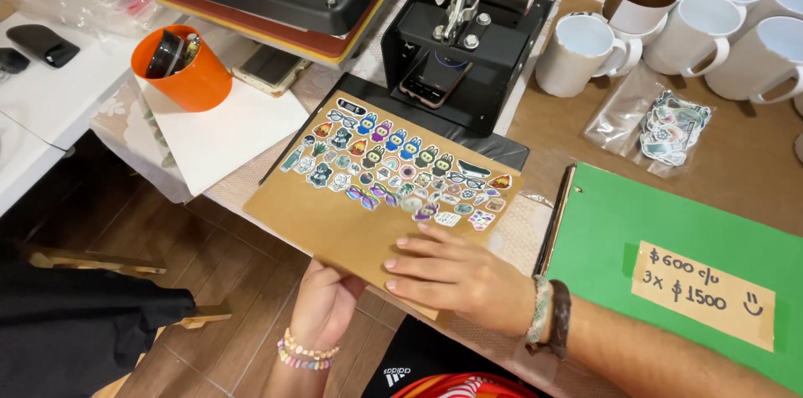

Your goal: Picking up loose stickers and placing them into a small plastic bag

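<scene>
Head view, one frame. Brown cardboard sheet (351, 222) lies across the table edge, partly over the lower platen of the heat press (452, 47), its near corner overhanging the floor. Its far half is covered with many small die-cut stickers (397, 164) in loose rows. Left hand (322, 302) grips the overhanging near edge from below, at roughly 6 o'clock of the sheet; thumb and fingers are hidden under the card, so I cannot tell how they are closed, only that the hand supports that edge. Right hand (452, 268) lies flat on top at about 5 o'clock of the sheet, fingers straight and held close together, tips pointing toward 9 o'clock, just short of the nearest stickers. Judgement: the step in hand looks like steadying or shifting the loaded sheet, with one hand under and one pressing down. The next move calls for keeping the card level and the top pressure light, since it is not visible whether the stickers are stuck down, and a tilt could spill them. Orientation: the sheet's long axis runs from about 10 o'clock to 4 o'clock in the view; the sticker rows follow it. Around it: orange cup (180, 68) at 10 o'clock, white mugs (686, 22) at 2 o'clock, a clear bag of stickers (661, 126) near them, green board (669, 247) at 3 o'clock.
</scene>
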